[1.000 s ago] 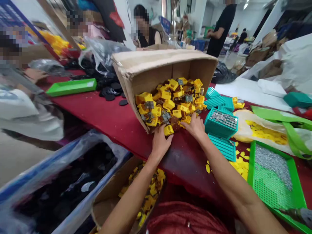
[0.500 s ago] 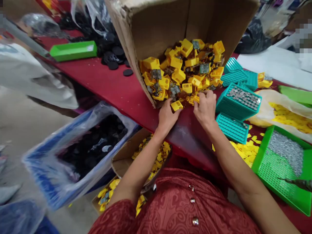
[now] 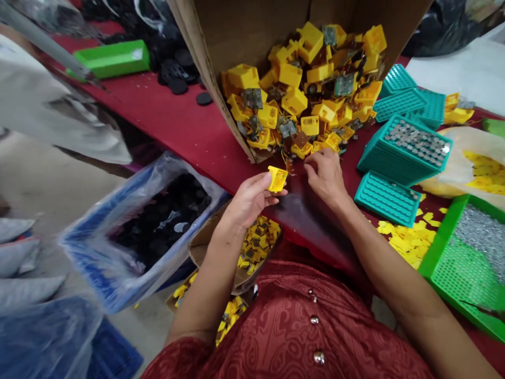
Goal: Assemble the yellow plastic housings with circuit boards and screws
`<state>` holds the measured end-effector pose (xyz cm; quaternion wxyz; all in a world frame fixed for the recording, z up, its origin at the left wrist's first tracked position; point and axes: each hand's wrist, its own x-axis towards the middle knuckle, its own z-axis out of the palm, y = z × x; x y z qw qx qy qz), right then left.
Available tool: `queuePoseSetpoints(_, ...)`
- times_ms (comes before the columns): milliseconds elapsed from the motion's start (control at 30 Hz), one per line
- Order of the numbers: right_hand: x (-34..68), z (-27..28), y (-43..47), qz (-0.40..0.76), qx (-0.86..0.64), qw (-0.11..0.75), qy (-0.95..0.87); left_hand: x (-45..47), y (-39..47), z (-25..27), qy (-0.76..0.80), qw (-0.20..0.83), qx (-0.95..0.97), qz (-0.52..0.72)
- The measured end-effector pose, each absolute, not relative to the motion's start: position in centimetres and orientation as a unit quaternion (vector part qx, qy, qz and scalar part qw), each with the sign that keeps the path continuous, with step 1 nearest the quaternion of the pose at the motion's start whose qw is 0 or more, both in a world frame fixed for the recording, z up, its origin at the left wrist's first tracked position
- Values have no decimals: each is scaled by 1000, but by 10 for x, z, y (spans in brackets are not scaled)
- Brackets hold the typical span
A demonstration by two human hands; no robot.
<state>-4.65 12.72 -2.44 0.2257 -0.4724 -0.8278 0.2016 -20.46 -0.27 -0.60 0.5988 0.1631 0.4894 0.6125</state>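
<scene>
A small yellow plastic housing (image 3: 278, 179) is pinched between the thumb and fingers of my left hand (image 3: 252, 197), its hollow side showing. Beside it a small brown board (image 3: 291, 167) hangs on thin wires near the box's mouth; whether these join the housing is unclear. My right hand (image 3: 325, 173) is at the front edge of the heap of yellow housings (image 3: 294, 100), fingers curled and fingertips against the pieces. What those fingers hold, if anything, is hidden. The heap, mixed with grey parts and wires, spills from a tipped cardboard box (image 3: 244, 31).
Teal trays (image 3: 398, 152) stand stacked on the right, the top one holding small silver discs. Beyond is a green basket (image 3: 430, 263) of screws. Yellow flat pieces (image 3: 412, 242) lie scattered there. A blue lined crate (image 3: 87, 263) of black discs and a carton (image 3: 201, 247) sit below the red table.
My left hand has drawn back from the heap toward me, lifting the yellow housing and turning its hollow side up. My right hand stays at the heap, its fingers more curled. The view has shifted.
</scene>
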Motion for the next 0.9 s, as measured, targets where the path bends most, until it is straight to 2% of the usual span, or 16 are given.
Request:
queuePoseSetpoints(333,-86,-4,140,343,-463,214,-789,-205,-5,-12,520,571,139,620)
queuePoseSetpoints(500,-114,-9,147,339,-482,158,-792,-204,-2,-13,523,570,153,615)
queuePoseSetpoints(900,-107,-16,137,316,-494,146,-796,-202,-9,-20,537,565,190,597)
